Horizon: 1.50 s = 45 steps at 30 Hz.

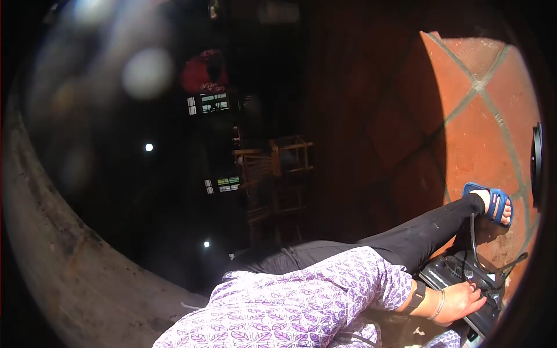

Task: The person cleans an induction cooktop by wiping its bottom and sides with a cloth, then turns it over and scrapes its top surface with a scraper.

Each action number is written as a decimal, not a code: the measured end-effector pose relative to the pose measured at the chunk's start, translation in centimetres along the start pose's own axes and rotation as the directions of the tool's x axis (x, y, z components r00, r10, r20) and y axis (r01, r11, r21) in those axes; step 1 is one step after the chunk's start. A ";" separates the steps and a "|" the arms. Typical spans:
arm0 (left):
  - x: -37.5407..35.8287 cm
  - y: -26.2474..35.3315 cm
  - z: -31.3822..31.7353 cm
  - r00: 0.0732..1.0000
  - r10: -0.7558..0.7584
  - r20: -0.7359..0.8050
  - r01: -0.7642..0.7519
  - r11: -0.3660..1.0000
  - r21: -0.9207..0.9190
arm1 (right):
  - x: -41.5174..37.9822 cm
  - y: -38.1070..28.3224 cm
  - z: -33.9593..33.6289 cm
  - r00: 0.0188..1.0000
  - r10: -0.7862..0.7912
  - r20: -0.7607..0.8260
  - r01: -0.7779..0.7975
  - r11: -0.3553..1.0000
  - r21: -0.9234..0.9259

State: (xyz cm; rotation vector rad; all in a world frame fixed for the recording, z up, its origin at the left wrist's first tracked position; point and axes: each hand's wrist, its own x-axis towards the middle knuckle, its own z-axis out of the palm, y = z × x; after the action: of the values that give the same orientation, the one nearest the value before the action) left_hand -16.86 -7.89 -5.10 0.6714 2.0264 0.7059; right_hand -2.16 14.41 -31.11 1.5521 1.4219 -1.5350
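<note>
The view lies on its side. My right hand (458, 301) reaches in at the lower right, its fingers bent and pressed together on top of a black bag (444, 272). What the fingertips touch on it is hard to make out. Thin black straps or cords (474, 240) stick up from the bag. A dark wristband (416, 297) and a thin bangle (440, 304) circle the wrist, below a white sleeve with purple leaf print (325, 284). My left hand does not show.
Beside the bag a foot in a blue sandal (496, 206) stands on red floor tiles (481, 116), below a black trouser leg (429, 232). In the dark room are a wooden frame (275, 159) and lit windows (214, 103). A pale wall (64, 249) curves along the left.
</note>
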 end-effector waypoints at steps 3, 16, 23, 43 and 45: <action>-0.3 -0.1 -0.5 1.000 -0.017 -0.001 0.017 1.000 -0.017 | -0.3 0.7 0.0 1.000 -0.001 -0.020 0.000 1.000 -0.031; 2.1 1.3 -5.4 0.997 -0.016 0.069 0.012 0.998 0.058 | -1.2 9.8 5.5 0.908 0.077 -0.413 -0.041 0.995 0.096; 1.9 0.9 -4.7 0.957 -0.266 0.119 0.286 0.933 -0.220 | -2.0 6.7 6.2 0.905 0.126 -0.407 -0.015 0.964 0.266; 2.2 2.6 -4.3 0.946 -0.296 0.129 0.319 0.923 -0.217 | -16.4 -8.2 -0.3 0.730 -0.549 -0.407 0.682 0.551 0.480; 2.0 2.4 -4.6 0.940 -0.310 0.140 0.329 0.933 -0.148 | -16.2 -8.1 -0.8 0.533 -0.727 -0.432 0.833 0.540 0.120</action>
State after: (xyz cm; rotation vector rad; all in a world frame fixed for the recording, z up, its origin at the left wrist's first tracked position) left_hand -21.29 -5.96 -2.38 0.2648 1.8852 0.6213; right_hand -5.94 12.68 -13.49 1.4322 2.4330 -2.1693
